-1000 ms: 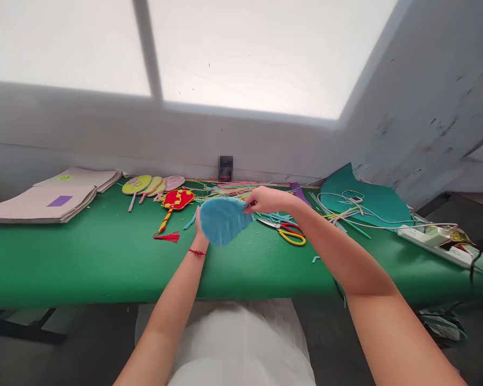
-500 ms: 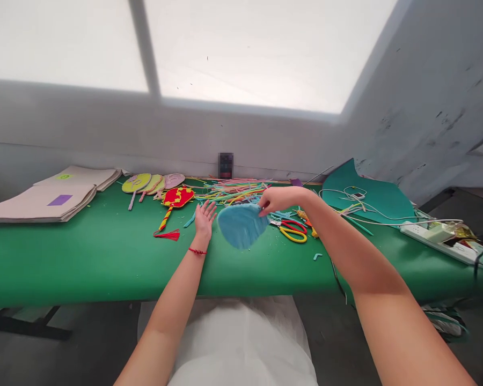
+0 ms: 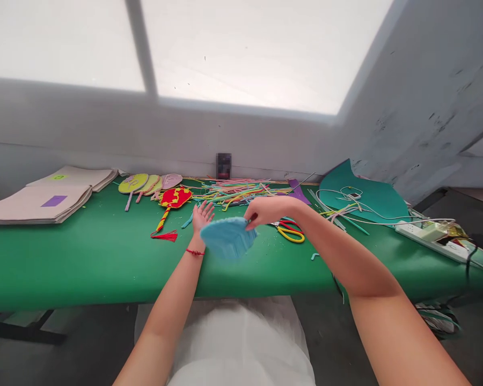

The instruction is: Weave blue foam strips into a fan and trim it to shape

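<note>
Head view. The right hand (image 3: 265, 212) pinches the far rim of a blue, fuzzy disc (image 3: 227, 238) between thumb and fingers and holds it tilted just above the counter (image 3: 84, 257), near the front edge. The left hand (image 3: 202, 217) is spread open with its fingers raised, just behind the disc's left edge. Whether palm and disc touch cannot be told, as the disc is blurred.

Handling note: the disc looks light and floppy, so a pinch kept at the rim, with the open left palm brought flat under or against its face, would likely steady it best. The scissors (image 3: 287, 231) and the loose strips (image 3: 237, 192) lie just beyond the right hand, and a low sweep there could snag them.

Change from half a second earlier: the disc then hangs further right, clear of the left hand. It now sits lower and leftward, overlapping that hand's heel. The left hand remains open in nearly the same place.
</note>
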Tool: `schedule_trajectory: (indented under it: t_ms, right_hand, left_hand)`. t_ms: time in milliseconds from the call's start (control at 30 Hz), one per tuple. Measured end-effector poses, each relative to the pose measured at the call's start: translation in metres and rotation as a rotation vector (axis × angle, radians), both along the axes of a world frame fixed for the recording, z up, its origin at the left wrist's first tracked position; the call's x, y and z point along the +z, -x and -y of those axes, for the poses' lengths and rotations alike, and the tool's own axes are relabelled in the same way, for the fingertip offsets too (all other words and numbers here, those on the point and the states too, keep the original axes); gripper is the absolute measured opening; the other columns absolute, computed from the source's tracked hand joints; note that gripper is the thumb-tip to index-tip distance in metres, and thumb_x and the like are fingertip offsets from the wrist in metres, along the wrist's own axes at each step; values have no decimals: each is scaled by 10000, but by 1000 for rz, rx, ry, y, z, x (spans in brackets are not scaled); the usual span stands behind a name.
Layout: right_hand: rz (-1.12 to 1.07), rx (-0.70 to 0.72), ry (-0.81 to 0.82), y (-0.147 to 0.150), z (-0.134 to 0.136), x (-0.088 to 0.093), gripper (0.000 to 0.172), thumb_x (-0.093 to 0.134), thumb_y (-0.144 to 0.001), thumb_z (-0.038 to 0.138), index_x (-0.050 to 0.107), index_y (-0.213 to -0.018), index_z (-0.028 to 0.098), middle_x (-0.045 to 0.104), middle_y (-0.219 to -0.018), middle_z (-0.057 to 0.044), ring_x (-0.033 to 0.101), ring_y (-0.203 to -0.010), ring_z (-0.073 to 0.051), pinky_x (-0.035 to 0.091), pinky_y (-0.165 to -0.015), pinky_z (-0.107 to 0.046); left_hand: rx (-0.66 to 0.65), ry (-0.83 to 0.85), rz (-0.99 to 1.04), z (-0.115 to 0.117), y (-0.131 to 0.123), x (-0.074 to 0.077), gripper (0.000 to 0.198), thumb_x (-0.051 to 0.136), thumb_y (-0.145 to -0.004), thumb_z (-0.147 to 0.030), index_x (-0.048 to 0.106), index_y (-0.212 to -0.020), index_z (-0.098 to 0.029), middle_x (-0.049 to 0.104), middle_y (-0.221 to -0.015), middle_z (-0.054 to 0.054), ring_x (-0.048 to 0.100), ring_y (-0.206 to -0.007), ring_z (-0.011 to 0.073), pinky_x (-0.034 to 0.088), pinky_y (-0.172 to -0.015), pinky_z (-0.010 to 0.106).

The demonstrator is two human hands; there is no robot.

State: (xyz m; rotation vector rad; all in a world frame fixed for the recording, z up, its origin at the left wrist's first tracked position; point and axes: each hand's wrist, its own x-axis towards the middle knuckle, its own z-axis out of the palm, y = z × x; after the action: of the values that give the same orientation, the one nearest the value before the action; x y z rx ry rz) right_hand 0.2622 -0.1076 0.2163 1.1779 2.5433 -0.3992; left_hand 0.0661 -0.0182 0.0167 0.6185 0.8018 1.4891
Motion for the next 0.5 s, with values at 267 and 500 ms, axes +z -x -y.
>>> schedule_trajectory:
  t_ms: [267, 500]
  right_hand:
    - [223, -585, -556, -6, -34, -16, 163, 576, -794, 194, 691, -878, 114, 630, -811, -138, 575, -754, -193, 344, -630, -266]
    - [-64, 24, -43, 13, -29, -29, 330, 589, -801, 481, 687, -778, 168, 610, -702, -9, 513, -666, -134, 364, -614, -233]
  left_hand:
    - [60, -28, 23, 7, -4, 6, 504, 263, -937, -494, 566, -1212, -199, 577, -1325, 110, 544, -1222, 224, 429, -976, 351]
    - [135, 6, -9, -1, 2, 5, 501, 245, -942, -496, 590, -1174, -215, 608, -1281, 97, 535, -1227, 223, 427, -979, 345]
